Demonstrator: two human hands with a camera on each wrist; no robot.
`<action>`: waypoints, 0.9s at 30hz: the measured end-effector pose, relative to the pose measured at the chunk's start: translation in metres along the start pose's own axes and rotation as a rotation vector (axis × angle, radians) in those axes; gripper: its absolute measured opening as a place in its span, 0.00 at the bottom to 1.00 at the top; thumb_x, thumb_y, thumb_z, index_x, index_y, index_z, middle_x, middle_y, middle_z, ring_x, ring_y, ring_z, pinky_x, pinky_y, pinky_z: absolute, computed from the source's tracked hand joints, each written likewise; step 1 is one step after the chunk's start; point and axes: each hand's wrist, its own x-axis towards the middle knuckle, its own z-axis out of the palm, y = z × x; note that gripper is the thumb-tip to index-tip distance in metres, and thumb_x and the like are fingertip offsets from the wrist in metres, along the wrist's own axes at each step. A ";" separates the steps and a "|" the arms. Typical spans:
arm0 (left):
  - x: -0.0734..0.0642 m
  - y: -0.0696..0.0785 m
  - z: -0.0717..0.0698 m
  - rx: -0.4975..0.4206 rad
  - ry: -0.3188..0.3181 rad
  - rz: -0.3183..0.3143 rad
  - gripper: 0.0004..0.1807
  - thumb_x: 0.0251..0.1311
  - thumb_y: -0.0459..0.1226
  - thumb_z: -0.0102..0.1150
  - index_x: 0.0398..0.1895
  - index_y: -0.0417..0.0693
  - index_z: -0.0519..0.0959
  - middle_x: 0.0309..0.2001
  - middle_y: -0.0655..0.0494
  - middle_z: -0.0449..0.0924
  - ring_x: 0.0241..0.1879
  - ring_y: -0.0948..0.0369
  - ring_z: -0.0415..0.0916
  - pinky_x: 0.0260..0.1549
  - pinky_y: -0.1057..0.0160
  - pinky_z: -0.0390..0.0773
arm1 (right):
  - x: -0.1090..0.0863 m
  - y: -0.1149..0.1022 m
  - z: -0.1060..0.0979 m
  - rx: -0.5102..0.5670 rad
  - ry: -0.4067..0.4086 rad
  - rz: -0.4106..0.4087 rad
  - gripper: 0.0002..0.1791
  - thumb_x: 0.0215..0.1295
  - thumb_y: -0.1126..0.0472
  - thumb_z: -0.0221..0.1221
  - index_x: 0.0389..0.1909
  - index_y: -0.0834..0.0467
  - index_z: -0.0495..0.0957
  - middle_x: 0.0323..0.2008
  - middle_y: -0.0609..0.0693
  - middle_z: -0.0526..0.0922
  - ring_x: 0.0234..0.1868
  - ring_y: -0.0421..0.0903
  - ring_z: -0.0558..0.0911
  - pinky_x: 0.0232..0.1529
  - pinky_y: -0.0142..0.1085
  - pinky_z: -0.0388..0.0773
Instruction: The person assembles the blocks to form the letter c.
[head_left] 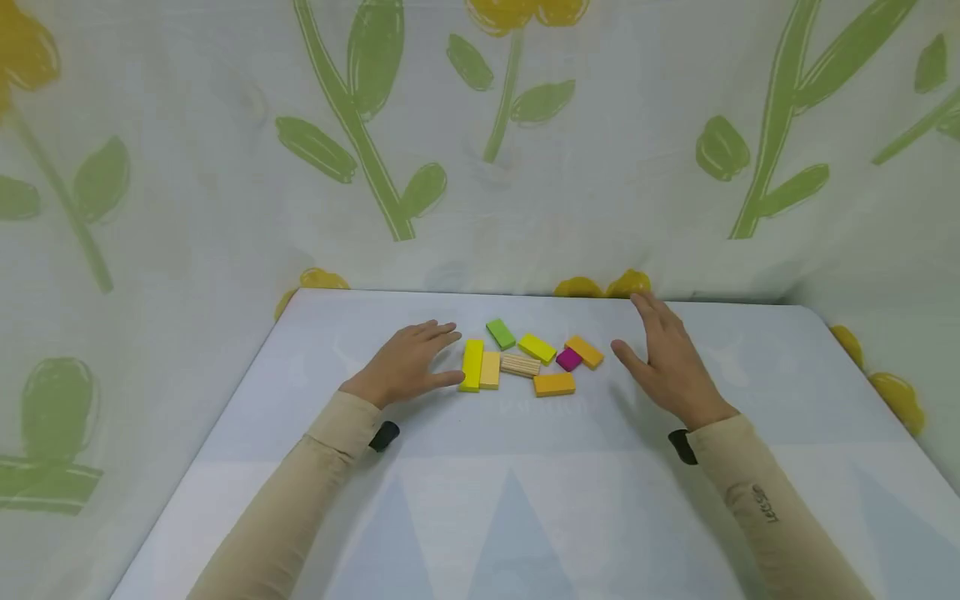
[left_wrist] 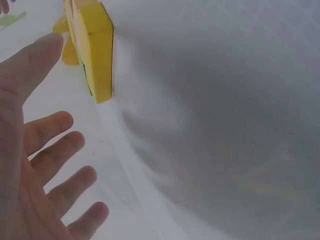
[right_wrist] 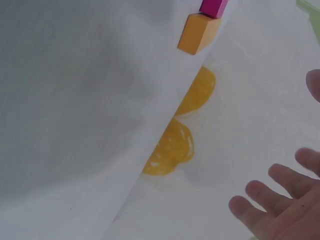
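Several small blocks lie loosely grouped on a pale table. My left hand [head_left: 408,364], fingers spread, is beside the long yellow block [head_left: 472,365] at the group's left end; the thumb tip overlaps its edge in the head view. Against that block sits a light tan block [head_left: 490,370], then a ridged wooden block [head_left: 520,365]. A green block [head_left: 500,333] and another yellow block [head_left: 537,349] lie behind. On the right are a magenta block [head_left: 569,359] and an orange block [head_left: 584,352], with an amber block [head_left: 554,384] in front. My right hand [head_left: 671,364] is right of them, fingers extended, holding nothing.
The table [head_left: 525,483] has a straight back edge just behind the blocks. A white cloth [head_left: 600,200] printed with green stems and yellow flowers hangs behind it and at both sides. Dark bands [head_left: 384,437] show at both wrists under the sleeves.
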 end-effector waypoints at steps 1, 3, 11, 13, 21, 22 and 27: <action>0.002 0.001 0.000 -0.009 -0.016 0.000 0.42 0.66 0.62 0.58 0.74 0.48 0.68 0.75 0.50 0.63 0.75 0.46 0.57 0.73 0.44 0.57 | 0.001 -0.001 0.001 0.007 0.002 0.008 0.46 0.74 0.49 0.58 0.81 0.61 0.45 0.78 0.65 0.51 0.77 0.65 0.51 0.75 0.61 0.50; 0.006 0.002 0.001 -0.026 -0.048 0.002 0.44 0.64 0.63 0.60 0.75 0.48 0.67 0.76 0.51 0.63 0.75 0.46 0.57 0.73 0.44 0.57 | 0.005 -0.005 0.002 0.025 0.008 0.014 0.47 0.74 0.49 0.59 0.81 0.62 0.43 0.78 0.64 0.51 0.77 0.65 0.53 0.75 0.60 0.51; 0.021 0.008 -0.001 -0.057 -0.121 0.016 0.47 0.60 0.63 0.64 0.76 0.48 0.65 0.76 0.52 0.61 0.76 0.48 0.56 0.74 0.47 0.56 | 0.020 -0.023 0.015 0.058 0.012 -0.002 0.50 0.70 0.48 0.63 0.81 0.57 0.43 0.79 0.59 0.53 0.77 0.61 0.54 0.74 0.59 0.54; 0.023 0.008 0.000 -0.058 -0.130 0.019 0.48 0.59 0.63 0.65 0.76 0.48 0.65 0.76 0.52 0.62 0.76 0.47 0.56 0.74 0.47 0.55 | 0.023 -0.028 0.018 0.064 0.014 -0.014 0.50 0.70 0.48 0.64 0.81 0.57 0.44 0.79 0.58 0.52 0.78 0.59 0.53 0.75 0.59 0.54; 0.027 0.006 0.008 -0.059 -0.175 0.013 0.48 0.58 0.64 0.65 0.76 0.50 0.66 0.77 0.54 0.60 0.76 0.47 0.55 0.75 0.47 0.54 | 0.032 -0.053 0.034 0.100 -0.091 -0.063 0.50 0.70 0.49 0.64 0.81 0.59 0.45 0.79 0.57 0.53 0.76 0.59 0.55 0.74 0.57 0.56; 0.027 0.006 0.008 -0.057 -0.177 0.012 0.47 0.58 0.65 0.65 0.75 0.50 0.67 0.77 0.54 0.60 0.76 0.47 0.55 0.75 0.47 0.54 | 0.034 -0.057 0.037 0.099 -0.111 -0.072 0.50 0.70 0.49 0.65 0.81 0.59 0.46 0.79 0.57 0.53 0.76 0.59 0.56 0.74 0.57 0.57; 0.026 0.006 0.009 -0.071 -0.191 -0.005 0.47 0.57 0.64 0.66 0.74 0.50 0.69 0.77 0.55 0.61 0.75 0.49 0.57 0.74 0.47 0.55 | 0.041 -0.076 0.054 0.075 -0.231 -0.081 0.50 0.68 0.46 0.65 0.81 0.58 0.48 0.76 0.57 0.61 0.72 0.57 0.63 0.72 0.54 0.64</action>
